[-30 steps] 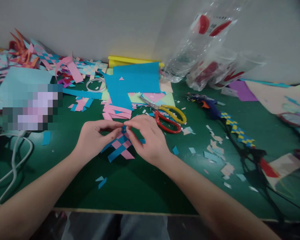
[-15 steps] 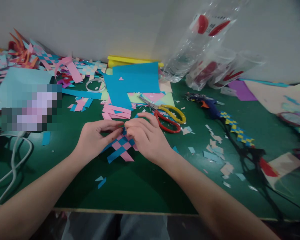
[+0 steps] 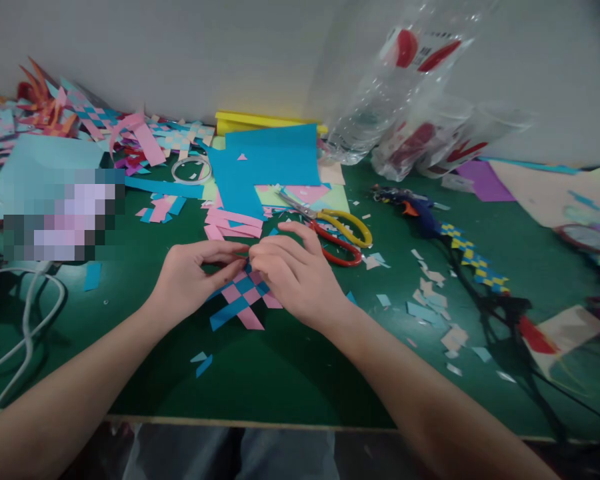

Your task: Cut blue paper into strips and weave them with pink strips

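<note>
Between my hands is a woven piece of pink and blue paper strips [image 3: 241,297], its loose strip ends pointing toward me. My left hand [image 3: 193,270] pinches its far edge between thumb and fingers. Close against it, my right hand [image 3: 295,270] has its fingers curled on the same edge, one finger lifted; its fingertips are partly hidden. Just beyond lie folded pink paper strips [image 3: 235,223]. Scissors with one yellow and one red handle [image 3: 343,233] rest behind my right hand.
Blue paper [image 3: 275,157] and a tape roll [image 3: 191,170] lie at the back. Plastic bottles and cups [image 3: 405,127] lean on the wall. Paper scraps [image 3: 430,300] and a blue-yellow woven strip [image 3: 473,257] are at right. A white cable [image 3: 27,327] loops at left.
The woven piece has swung slightly, its near strip ends shifting a little left and toward me. Both hands stay almost in place.
</note>
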`<state>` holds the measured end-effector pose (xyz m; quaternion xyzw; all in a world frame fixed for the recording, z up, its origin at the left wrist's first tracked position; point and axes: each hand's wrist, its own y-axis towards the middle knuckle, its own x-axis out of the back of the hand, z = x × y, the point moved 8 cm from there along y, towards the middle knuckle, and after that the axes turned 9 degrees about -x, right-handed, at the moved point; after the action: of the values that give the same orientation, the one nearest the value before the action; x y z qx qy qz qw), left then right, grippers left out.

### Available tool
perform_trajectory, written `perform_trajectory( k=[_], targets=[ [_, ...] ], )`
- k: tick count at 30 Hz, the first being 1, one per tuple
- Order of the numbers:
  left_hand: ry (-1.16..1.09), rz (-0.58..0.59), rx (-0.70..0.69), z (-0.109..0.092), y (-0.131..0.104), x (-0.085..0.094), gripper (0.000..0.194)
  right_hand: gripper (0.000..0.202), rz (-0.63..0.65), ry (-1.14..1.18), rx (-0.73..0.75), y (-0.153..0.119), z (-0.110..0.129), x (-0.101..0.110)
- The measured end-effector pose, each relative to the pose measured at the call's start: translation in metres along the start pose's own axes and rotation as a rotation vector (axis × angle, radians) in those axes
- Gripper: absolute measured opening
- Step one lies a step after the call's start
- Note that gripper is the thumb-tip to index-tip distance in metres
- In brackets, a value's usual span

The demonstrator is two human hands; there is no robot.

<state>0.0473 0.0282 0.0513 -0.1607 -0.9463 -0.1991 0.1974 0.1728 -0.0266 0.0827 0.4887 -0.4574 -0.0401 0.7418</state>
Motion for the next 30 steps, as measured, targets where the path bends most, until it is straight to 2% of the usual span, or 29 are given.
perform_trajectory(
  k=[7,14,17,24,30],
  targets=[
    [-0.012,-0.029,0.036,0.004,-0.003,0.001,0.027,0.02,-0.028,0.059,-0.09,0.001,-0.007,0.006],
    [-0.032,-0.059,0.072,0.011,-0.001,0.004,0.028,0.021,-0.042,0.021,-0.036,0.001,-0.002,0.007],
    [-0.004,-0.086,0.06,0.011,0.0,0.007,0.028,0.022,-0.027,0.048,-0.053,0.0,-0.004,0.005],
    [0.037,-0.07,0.051,0.006,-0.005,0.005,0.026,0.018,0.01,0.039,-0.07,0.0,-0.004,0.001],
    [0.032,-0.057,0.043,0.003,-0.005,0.004,0.02,0.021,-0.02,0.011,-0.112,0.0,-0.007,0.006]
  ],
)
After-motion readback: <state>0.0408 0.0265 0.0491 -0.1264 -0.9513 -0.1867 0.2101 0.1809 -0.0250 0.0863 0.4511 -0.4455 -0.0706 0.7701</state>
